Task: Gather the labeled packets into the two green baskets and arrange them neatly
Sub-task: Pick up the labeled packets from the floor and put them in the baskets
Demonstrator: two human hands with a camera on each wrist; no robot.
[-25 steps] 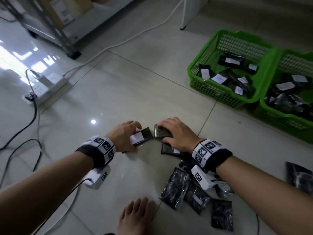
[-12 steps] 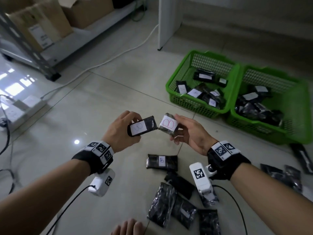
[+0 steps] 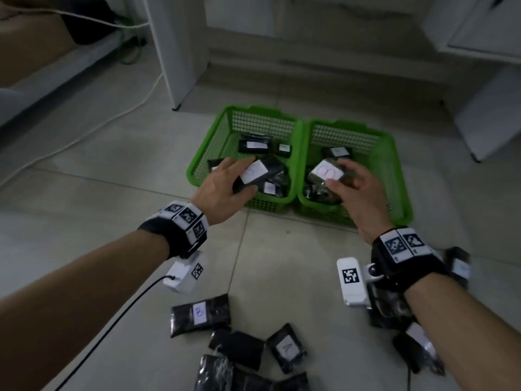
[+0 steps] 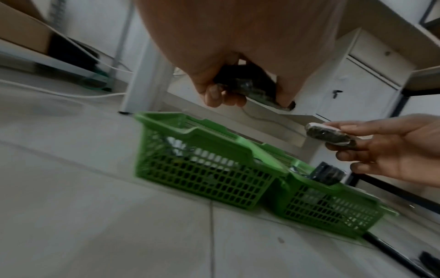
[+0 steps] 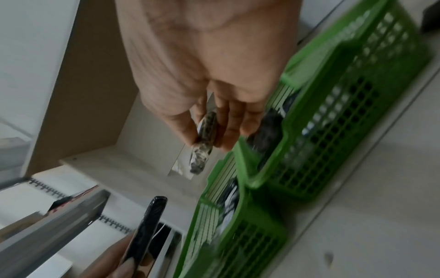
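Two green baskets stand side by side on the floor, the left basket (image 3: pixel 205 153) and the right basket (image 3: pixel 394 176), each holding several black packets. My left hand (image 3: pixel 225 187) grips a black packet with a white label (image 3: pixel 255 172) above the left basket's near edge. Over the right basket my right hand (image 3: pixel 355 190) pinches a packet with a white label marked in red (image 3: pixel 325 173). In the left wrist view the left basket (image 4: pixel 197 150) sits below my left hand (image 4: pixel 240 94) and its dark packet (image 4: pixel 250 84). The right wrist view shows my right hand (image 5: pixel 207 131) pinching its packet (image 5: pixel 202 148) edge-on.
Several loose black packets lie on the tiled floor near me, among them one labelled B (image 3: pixel 201 313) and one labelled A (image 3: pixel 287 348); more lie under my right forearm (image 3: pixel 394 309). White furniture legs (image 3: pixel 177 52) and a white cable (image 3: pixel 84 134) are behind the baskets.
Both hands lifted their packets off the floor pile, held them label-up, then carried them forward over the baskets. My head turned toward the baskets.
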